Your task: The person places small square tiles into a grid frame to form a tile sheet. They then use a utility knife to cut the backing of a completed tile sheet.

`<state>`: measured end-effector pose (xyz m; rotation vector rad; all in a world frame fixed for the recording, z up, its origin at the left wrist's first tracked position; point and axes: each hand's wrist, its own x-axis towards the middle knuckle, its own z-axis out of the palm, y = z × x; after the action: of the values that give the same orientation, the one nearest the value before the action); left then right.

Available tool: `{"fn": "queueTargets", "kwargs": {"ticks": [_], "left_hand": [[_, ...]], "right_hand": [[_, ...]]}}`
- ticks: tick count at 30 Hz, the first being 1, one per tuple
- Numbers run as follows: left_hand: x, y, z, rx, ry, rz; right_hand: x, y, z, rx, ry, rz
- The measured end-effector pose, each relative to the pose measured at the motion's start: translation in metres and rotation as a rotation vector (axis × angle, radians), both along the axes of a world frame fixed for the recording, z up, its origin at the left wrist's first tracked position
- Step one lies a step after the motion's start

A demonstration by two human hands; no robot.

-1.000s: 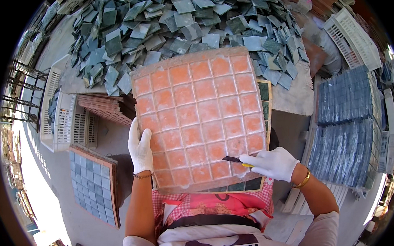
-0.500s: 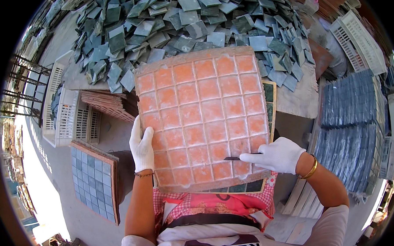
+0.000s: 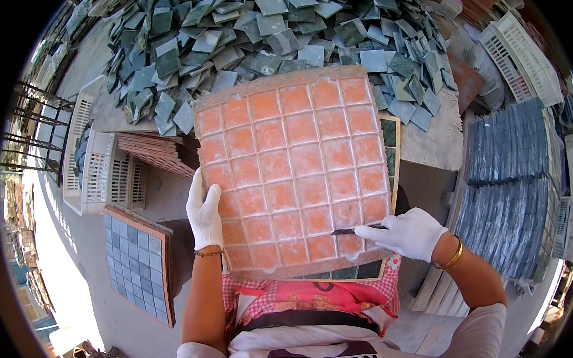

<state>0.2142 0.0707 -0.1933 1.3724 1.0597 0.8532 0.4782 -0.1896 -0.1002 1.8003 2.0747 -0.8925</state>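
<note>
An orange grid panel [image 3: 293, 157], with pale raised ribs and whitish smears, is tilted in front of me over my lap. My left hand [image 3: 204, 215], in a white knit glove, clasps its left edge with the thumb on the face. My right hand [image 3: 411, 234], gloved too, grips a thin dark blade [image 3: 343, 231] with the index finger stretched along it. The blade lies over the panel's lower right squares. Behind the panel, a frame of dark green tiles [image 3: 390, 137] shows only at its right and lower edges.
A heap of loose green stone tiles [image 3: 267, 31] covers the table [image 3: 438, 144] ahead. At left stand white plastic crates [image 3: 102, 164], stacked orange panels [image 3: 158, 151] and a panel of grey-blue tiles [image 3: 135, 265]. Wrapped tile sheets [image 3: 506, 188] are stacked at right, below another white crate [image 3: 522, 61].
My right hand and the blade have slid slightly to the right across the panel. The panel and my left hand have shifted a little to the left.
</note>
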Motion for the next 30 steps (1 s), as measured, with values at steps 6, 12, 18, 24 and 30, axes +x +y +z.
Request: {"fn": "queueTargets", "kwargs": {"ticks": [6, 12, 18, 24, 30], "left_hand": [[0.000, 0.000, 0.000, -0.042, 0.015, 0.057], [-0.001, 0.001, -0.002, -0.063, -0.046, 0.059], [-0.001, 0.002, -0.003, -0.071, -0.059, 0.050], [0.000, 0.001, -0.002, -0.055, -0.053, 0.059], [0.002, -0.001, 0.001, -0.066, -0.045, 0.088]], "right_hand": [[-0.003, -0.004, 0.001, -0.005, 0.150, -0.065], [-0.004, -0.019, -0.016, 0.070, 0.217, -0.071], [-0.007, -0.025, -0.015, 0.180, 0.209, -0.062], [-0.011, -0.006, 0.003, -0.058, 0.170, -0.188], [-0.011, -0.017, -0.012, -0.023, 0.210, -0.141]]}}
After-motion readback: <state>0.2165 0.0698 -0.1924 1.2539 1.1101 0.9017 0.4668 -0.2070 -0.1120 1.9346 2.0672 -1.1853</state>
